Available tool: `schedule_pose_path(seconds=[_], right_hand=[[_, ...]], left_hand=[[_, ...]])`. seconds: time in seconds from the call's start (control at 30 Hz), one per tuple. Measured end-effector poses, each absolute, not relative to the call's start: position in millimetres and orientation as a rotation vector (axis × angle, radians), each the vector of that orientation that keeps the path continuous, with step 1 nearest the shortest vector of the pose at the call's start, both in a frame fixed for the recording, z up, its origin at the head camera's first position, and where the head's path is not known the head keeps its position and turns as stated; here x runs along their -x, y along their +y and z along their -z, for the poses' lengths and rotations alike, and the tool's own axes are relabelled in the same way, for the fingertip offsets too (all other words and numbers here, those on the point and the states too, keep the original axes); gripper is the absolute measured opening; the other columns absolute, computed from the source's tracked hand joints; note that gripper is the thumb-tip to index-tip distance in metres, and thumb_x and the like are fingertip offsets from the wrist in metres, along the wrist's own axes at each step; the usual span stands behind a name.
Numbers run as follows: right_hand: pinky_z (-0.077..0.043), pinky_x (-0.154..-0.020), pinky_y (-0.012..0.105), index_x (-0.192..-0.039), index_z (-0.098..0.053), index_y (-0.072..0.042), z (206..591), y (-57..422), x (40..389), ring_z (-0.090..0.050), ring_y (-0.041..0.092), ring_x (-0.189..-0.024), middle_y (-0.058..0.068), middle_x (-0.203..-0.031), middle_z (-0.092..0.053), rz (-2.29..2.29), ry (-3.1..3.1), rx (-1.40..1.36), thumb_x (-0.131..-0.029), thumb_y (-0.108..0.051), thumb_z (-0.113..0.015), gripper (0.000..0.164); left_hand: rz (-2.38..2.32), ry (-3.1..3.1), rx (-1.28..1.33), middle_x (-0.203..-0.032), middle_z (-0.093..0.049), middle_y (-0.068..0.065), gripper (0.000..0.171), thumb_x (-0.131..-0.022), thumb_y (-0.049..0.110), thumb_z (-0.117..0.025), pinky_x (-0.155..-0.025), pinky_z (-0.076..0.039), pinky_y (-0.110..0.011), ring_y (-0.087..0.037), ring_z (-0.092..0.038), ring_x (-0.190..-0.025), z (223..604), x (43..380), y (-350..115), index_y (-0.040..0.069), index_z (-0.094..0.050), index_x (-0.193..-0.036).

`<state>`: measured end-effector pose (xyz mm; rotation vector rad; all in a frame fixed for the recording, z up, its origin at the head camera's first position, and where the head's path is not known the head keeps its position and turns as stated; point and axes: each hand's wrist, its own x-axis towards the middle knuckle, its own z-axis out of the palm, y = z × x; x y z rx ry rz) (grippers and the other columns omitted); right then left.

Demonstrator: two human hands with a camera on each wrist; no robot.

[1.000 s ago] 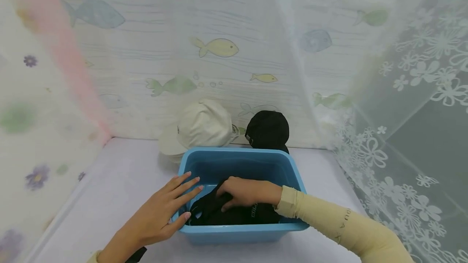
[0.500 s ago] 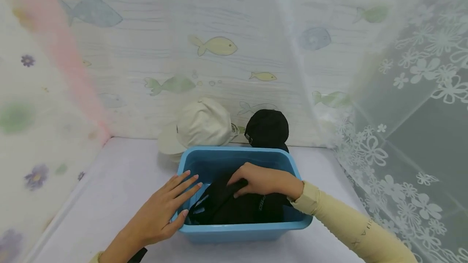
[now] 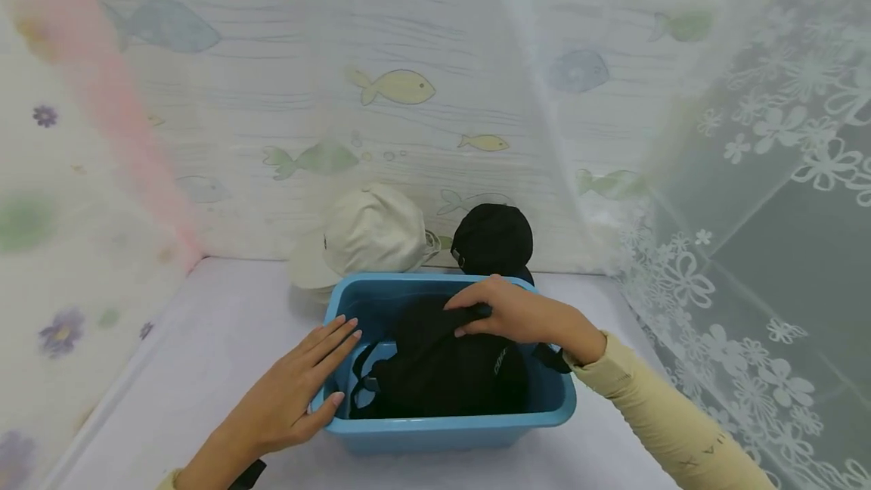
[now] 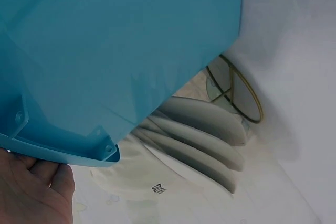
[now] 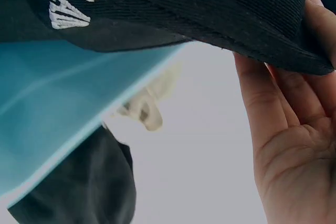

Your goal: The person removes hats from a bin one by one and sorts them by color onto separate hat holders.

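Over a blue tub (image 3: 435,441), a right hand (image 3: 527,312) pinches the brim (image 5: 247,43) of 1 black cap (image 3: 449,369) within it — seemingly the lifting step — as a left hand (image 3: 296,392), fingers straight, rests on the rim (image 3: 442,423). Next calls for a firm pinch; anything beneath is unclear.

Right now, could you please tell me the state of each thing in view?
Blue tub: open-topped, on the white sheet
Near black cap: inside the tub, pinched at its edge
Pale caps: stacked, brims slightly apart
Far black cap: untouched, behind the tub
Left hand: resting on the tub's rim
Right hand: pinching the near cap
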<state>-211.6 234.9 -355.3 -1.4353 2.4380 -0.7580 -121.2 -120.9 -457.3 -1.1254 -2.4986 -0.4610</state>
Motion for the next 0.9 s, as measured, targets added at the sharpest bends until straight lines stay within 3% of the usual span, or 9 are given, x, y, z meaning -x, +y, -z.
schedule_pose_path(seconds=[0.47, 0.73, 0.8, 0.9], right_hand=[[-0.059, -0.086, 0.030, -0.122, -0.073, -0.012, 312.9, 271.4, 228.4, -0.068, 0.011, -0.101, 0.002, -0.118, -0.074, 1.086, 2.548, 1.413, -0.092, -0.004, -0.074, 0.031], [-0.057, -0.096, 0.050, -0.125, -0.071, -0.003, 283.1, 286.8, 234.1, -0.065, 0.004, -0.105, 0.009, -0.115, -0.074, 1.070, 2.743, 1.304, -0.092, 0.003, -0.070, 0.033], [-0.058, -0.094, 0.046, -0.124, -0.071, -0.002, 274.4, 290.5, 236.8, -0.064, 0.001, -0.106, 0.010, -0.114, -0.075, 1.058, 2.788, 1.317, -0.093, 0.004, -0.070, 0.032], [-0.058, -0.091, 0.028, -0.123, -0.072, -0.001, 262.6, 295.7, 242.3, -0.062, -0.006, -0.105, 0.011, -0.115, -0.075, 1.040, 2.874, 1.339, -0.092, 0.006, -0.070, 0.032]], left_hand=[[0.371, -2.548, 1.026, -0.165, -0.033, -0.010, 0.069, -0.096, 0.034, -0.062, -0.126, -0.001, -0.022, -0.028, -0.029, -0.153, 455.0, 115.2, -119.1, 0.004, -0.042, -0.154], [0.379, -2.546, 1.026, -0.167, -0.030, -0.006, 0.069, -0.096, 0.033, -0.061, -0.127, -0.001, -0.023, -0.030, -0.030, -0.152, 457.7, 115.0, -119.1, 0.008, -0.039, -0.157], [0.379, -2.556, 1.024, -0.167, -0.029, -0.006, 0.070, -0.096, 0.032, -0.061, -0.127, -0.001, -0.023, -0.030, -0.029, -0.153, 457.2, 115.1, -118.4, 0.009, -0.038, -0.158], [0.398, -2.566, 1.031, -0.167, -0.028, -0.006, 0.070, -0.097, 0.031, -0.061, -0.127, -0.001, -0.023, -0.030, -0.028, -0.153, 456.8, 114.8, -117.2, 0.009, -0.036, -0.158]])
